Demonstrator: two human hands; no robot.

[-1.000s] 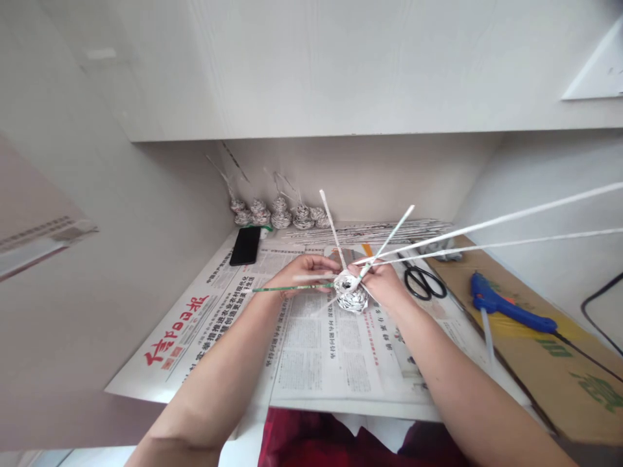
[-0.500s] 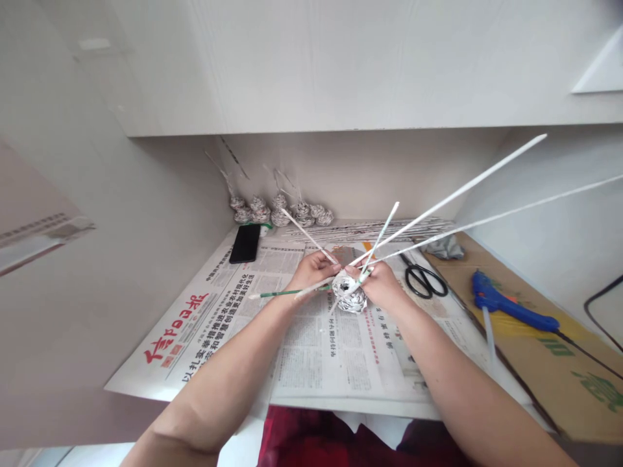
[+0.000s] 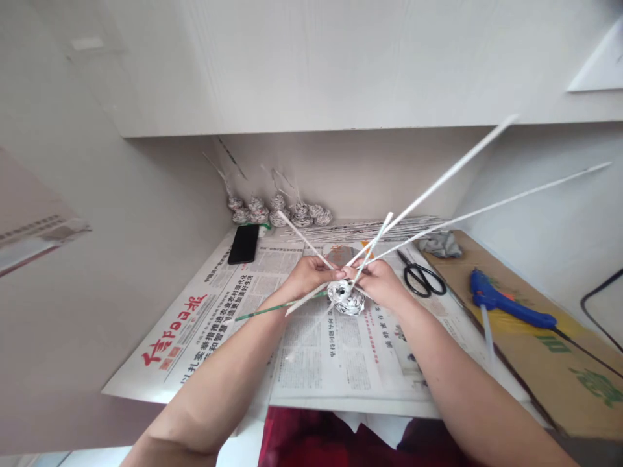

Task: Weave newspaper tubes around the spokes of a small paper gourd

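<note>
Between my hands is a small round woven paper piece (image 3: 348, 299), with a dark hole in its top and several rolled paper sticks poking out around it. My left hand (image 3: 311, 275) is closed at its far left side, fingers pinching near the base of the sticks. My right hand (image 3: 377, 280) is closed at the right side, gripping the piece where the long white paper sticks (image 3: 452, 174) run up to the right. A green-and-white stick (image 3: 272, 307) points left across my left wrist. The fingertips partly hide the weave.
Newspaper (image 3: 321, 363) covers the table. Along the back stand several gourd-shaped woven paper pieces (image 3: 280, 209) and a bundle of paper sticks (image 3: 384, 228). A black phone (image 3: 243, 244) lies left; black scissors (image 3: 424, 279), a blue glue gun (image 3: 511, 308) and cardboard (image 3: 545, 389) lie right.
Both hands have drawn slightly closer together around the woven piece. The long sticks have swung left a little, and the green stick now tilts lower to the left.
</note>
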